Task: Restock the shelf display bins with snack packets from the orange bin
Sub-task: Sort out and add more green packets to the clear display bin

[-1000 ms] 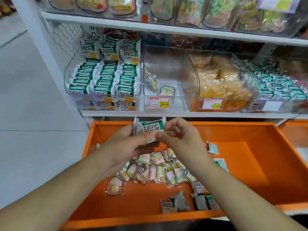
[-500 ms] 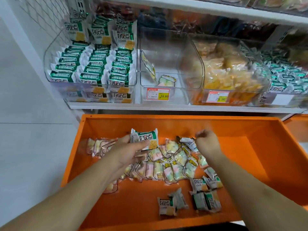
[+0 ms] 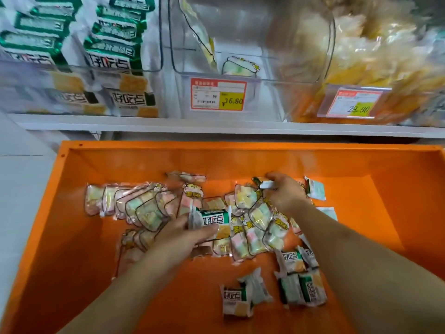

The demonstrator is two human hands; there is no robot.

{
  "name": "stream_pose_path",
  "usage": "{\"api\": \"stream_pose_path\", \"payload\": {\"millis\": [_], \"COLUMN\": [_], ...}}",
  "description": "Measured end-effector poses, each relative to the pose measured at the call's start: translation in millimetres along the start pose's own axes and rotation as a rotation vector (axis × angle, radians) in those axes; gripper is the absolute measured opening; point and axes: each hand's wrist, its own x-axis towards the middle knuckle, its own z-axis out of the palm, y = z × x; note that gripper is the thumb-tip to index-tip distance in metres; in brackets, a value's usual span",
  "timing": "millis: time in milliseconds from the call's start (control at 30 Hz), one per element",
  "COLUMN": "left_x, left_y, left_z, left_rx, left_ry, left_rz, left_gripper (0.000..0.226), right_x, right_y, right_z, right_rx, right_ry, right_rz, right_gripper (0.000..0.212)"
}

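Left hand (image 3: pixel 185 233) grips green packet (image 3: pixel 213 219) | right hand (image 3: pixel 285 194) pinches another packet (image 3: pixel 267 184) in orange bin (image 3: pixel 72 213) | light, crinkly, slippery wrappers; best held by sealed edges

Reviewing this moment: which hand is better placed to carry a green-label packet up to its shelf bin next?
Left, probably. The left hand already holds a green-label packet and sits below the green-label shelf bin at upper left. The right hand is pinching a small packet at the orange bin's far side.
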Motion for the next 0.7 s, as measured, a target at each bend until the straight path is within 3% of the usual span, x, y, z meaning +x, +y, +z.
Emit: {"api": "stream_pose_path", "payload": {"millis": [67, 167, 233, 367, 467, 633, 700], "left_x": [4, 0, -3, -20, -44, -102, -135], "left_y": [-4, 1, 3, 17, 37, 78, 94], "left_z": [-1, 0, -1, -6, -11, -29, -38], "left_rx": [-0.005, -0.022, -0.033, -0.079, -0.115, -0.168, -0.173], "left_ry": [0.014, 0.009, 0.022, 0.038, 0.100, 0.193, 0.164], "left_rz": [0.006, 0.010, 0.011, 0.022, 0.028, 0.125, 0.174], "left_gripper": [0.095, 0.070, 0.056, 0.062, 0.054, 0.078, 0.076], "right_x": [1, -9, -22, -52, -85, -156, -188], "right_y": [-1, -6, -13, -40, -73, -137, -160], "right_z": [2, 2, -5, -29, -49, -93, -116], "right_rx": [-0.069, -0.017, -0.011, 0.018, 0.079, 0.237, 0.303], "right_ry": [0.050, 0.067, 0.016, -0.153, -0.209, -0.197, -0.172], "right_rz": [-0.007, -0.023, -0.064, -0.163, -0.287, -0.531, -0.597], "right_gripper": [0.042, 0.035, 0.034, 0.029, 0.034, 0.048, 0.052]}}
